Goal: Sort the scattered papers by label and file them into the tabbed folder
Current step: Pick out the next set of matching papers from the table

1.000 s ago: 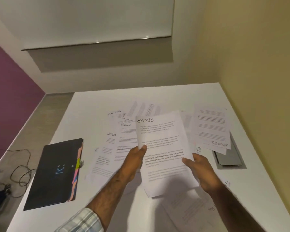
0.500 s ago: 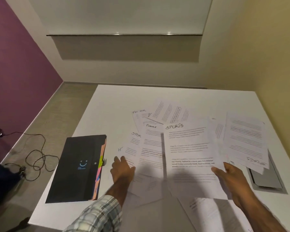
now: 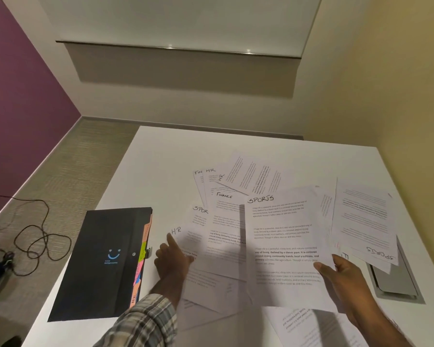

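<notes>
Several printed sheets lie scattered on the white table, hand-labelled SPORTS, FINANCE and HR. My right hand pinches the right edge of a SPORTS sheet and holds it above the pile. My left hand rests with straight fingers on the left edge of an HR sheet, index finger beside the label. The black tabbed folder lies shut at the left, coloured tabs along its right edge. A FINANCE sheet sits between the two.
A grey cable hatch is set into the table at the right, partly under an upside-down SPORTS sheet. More sheets lie near the front edge. A black cable coils on the floor at the left. Walls close off the back and right.
My left hand let go of the SPORTS sheet and moved left onto the HR sheet. My right hand alone now holds the SPORTS sheet. The view swung to the left.
</notes>
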Available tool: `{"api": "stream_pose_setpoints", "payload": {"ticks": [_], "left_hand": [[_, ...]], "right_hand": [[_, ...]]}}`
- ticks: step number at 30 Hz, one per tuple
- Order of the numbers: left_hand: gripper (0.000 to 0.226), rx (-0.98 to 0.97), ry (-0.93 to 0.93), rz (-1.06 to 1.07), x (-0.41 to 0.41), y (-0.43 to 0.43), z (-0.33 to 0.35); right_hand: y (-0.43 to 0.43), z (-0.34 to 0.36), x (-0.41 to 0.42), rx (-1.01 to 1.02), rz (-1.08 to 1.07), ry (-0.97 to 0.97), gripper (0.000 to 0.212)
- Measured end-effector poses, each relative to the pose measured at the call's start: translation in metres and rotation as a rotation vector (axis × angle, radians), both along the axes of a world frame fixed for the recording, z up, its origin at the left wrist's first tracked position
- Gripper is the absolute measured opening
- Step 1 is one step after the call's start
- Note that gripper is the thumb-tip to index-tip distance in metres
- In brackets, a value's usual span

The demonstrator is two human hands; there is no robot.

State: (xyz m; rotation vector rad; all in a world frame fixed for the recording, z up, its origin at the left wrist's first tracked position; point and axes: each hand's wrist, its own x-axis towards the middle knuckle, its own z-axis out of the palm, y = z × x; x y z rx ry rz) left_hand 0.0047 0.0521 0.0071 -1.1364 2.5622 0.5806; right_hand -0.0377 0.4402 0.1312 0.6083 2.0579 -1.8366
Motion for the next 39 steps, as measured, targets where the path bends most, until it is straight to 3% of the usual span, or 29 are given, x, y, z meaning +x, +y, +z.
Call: {"api": "stream_pose_setpoints", "payload": {"ticks": [2, 6, 8, 11, 16, 22, 30, 35, 39], "left_hand": [[0.105, 0.053, 0.046, 0.044, -0.001, -0.003, -0.002], [0.036, -0.003, 0.032, 0.004, -0.001, -0.002, 0.005], [0.018, -0.006, -0.015, -0.027, 0.0, -0.002, 0.015], [0.014, 0.066, 0.023, -0.057, 0.005, -0.002, 0.039], [0.019, 0.01, 0.108, -0.152, 0.021, -0.022, 0.076], [0.026, 0.037, 0.358, -0.015, 0.061, -0.042, 0.142], [0.023, 0.561, 0.708, 0.24, 0.082, 0.016, 0.211], [0.023, 0.935, 0.734, 0.261, 0.072, 0.073, 0.216], [0.025, 1.07, 0.732, 0.249, 0.069, 0.102, 0.221]], "right_hand": [[0.002, 0.0, 0.0, 0.011, 0.0, 0.002, 0.015], [0.008, 0.001, -0.001, -0.024, -0.027, -0.029, 0.018], [0.011, 0.003, -0.001, -0.063, -0.041, -0.035, 0.02], [0.015, 0.004, 0.002, -0.097, -0.048, -0.027, 0.021], [0.016, 0.014, 0.011, -0.09, -0.055, 0.014, 0.02], [0.012, 0.025, 0.02, -0.116, -0.048, 0.061, 0.022], [-0.025, 0.042, 0.019, -0.246, 0.043, 0.069, 0.026], [-0.04, 0.058, 0.018, -0.332, 0.123, 0.073, 0.024], [-0.032, 0.073, 0.019, -0.324, 0.189, 0.091, 0.024]]}}
